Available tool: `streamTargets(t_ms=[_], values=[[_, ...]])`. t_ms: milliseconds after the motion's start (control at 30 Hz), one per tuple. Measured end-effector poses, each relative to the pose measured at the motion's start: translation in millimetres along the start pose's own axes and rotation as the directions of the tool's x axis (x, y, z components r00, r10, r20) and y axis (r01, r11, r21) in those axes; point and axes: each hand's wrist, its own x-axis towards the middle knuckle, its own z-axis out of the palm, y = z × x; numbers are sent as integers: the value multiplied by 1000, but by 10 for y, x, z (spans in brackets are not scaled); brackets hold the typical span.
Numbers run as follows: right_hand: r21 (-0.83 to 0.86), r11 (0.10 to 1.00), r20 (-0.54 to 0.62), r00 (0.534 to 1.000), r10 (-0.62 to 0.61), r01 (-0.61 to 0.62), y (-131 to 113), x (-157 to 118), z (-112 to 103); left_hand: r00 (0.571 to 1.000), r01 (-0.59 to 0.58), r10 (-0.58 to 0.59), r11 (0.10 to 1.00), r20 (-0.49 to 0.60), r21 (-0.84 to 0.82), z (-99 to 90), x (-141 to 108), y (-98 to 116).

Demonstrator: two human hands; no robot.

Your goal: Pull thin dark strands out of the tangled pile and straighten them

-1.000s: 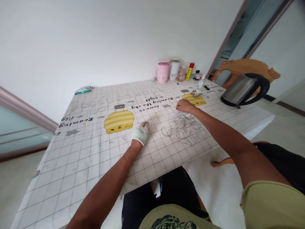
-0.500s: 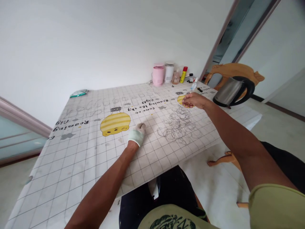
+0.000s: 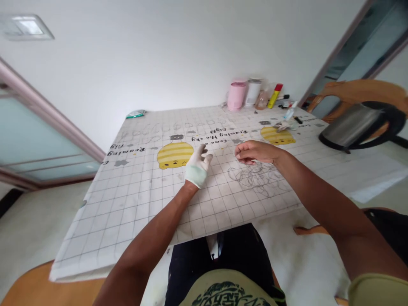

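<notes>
Left hand: my left hand, in a white glove, hovers over the sheet with fingers spread and loose, gripping nothing.
Right hand: my right hand is bare, curled in a loose fist with fingertips pinched together; I cannot tell what it holds, if anything.
Scribbles: dark looping pencil scribbles lie on the sheet just under and beside my right hand.
Sheet: a glossy plastic cover with a grey grid, smudged with dirt near my hands, draped flat over the table with its near edge hanging free.
Prints: a yellow striped cartoon bear sits just beyond my left hand; a second bear lies farther off, beyond my right hand. Black lettering runs between them, upside down to me.
Kettle: a rounded steel kettle with a black handle stands well to the right.
Far edge: a pink cup, a white cup, and a yellow can with a red cap stand by the wall.
Small bits: a small bottle and crumpled bits lie near the second bear.
Left corner: a green-rimmed disc rests by the wall.
Chair: a wooden chair stands behind the kettle.
</notes>
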Motion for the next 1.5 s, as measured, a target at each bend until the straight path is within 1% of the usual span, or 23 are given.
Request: streamTargets(t_ms=[67,100,133,200,267,333,367,433,500,533,633,733,800,867,900,1000,1067,1100,1200,1300,1333,1400,1500], values=[[-29,999,87,996,21,-19,5,124,168,999,-45,45,999,28,0,-63,-14,90],[-40,999,122,992,29,-24,11,176,230,997,-45,45,999,59,3,-87,-20,127],[-47,999,149,988,32,-25,17,221,279,995,-28,27,1000,98,8,-105,-26,156],[-57,998,172,984,35,-25,26,288,341,980,51,-54,998,191,25,-118,-31,181],[-63,998,159,986,41,-31,34,326,364,947,160,-165,986,276,40,-108,-20,169],[-76,997,119,992,39,-31,45,344,362,920,237,-240,970,310,49,-92,10,135],[-89,996,91,995,34,-26,53,347,357,921,248,-254,967,297,57,-88,30,116],[-139,990,25,1000,12,-9,69,342,346,939,238,-249,968,238,76,-93,70,87],[-215,977,-28,999,-15,9,77,325,342,940,253,-254,967,226,33,-113,93,82],[-254,967,-43,999,-28,16,77,314,345,929,284,-271,959,253,-16,-124,95,89],[-335,941,-48,997,-57,38,63,277,373,873,394,-325,910,363,-131,-138,67,136],[-349,935,-36,996,-81,64,45,250,406,855,423,-347,896,385,-132,-120,24,175],[-310,948,-34,996,-80,65,38,240,409,845,435,-358,892,398,-120,-114,8,178],[-225,973,-27,998,-60,52,40,237,388,842,424,-348,899,413,-107,-128,7,165],[-167,985,-27,999,-47,42,45,238,369,850,396,-320,912,418,-108,-142,10,156],[18,1000,-39,999,-2,3,73,253,286,888,248,-177,961,424,-118,-181,14,133],[133,990,-37,998,43,-38,97,271,229,895,191,-129,976,427,-107,-178,2,128],[183,981,-31,997,68,-62,108,280,204,894,203,-137,973,427,-112,-164,-8,130],[281,954,-10,994,111,-104,128,302,156,873,324,-216,927,436,-191,-104,-45,151],[300,953,-33,997,63,-50,134,304,140,862,400,-252,871,441,-286,-81,-64,188],[298,954,-68,997,39,-16,138,300,140,863,411,-256,858,436,-309,-85,-63,198],[292,955,-179,984,7,46,155,286,157,864,436,-284,833,415,-339,-99,-51,207],[291,950,-356,935,-4,115,207,260,258,864,485,-358,779,354,-397,-98,-14,179]])
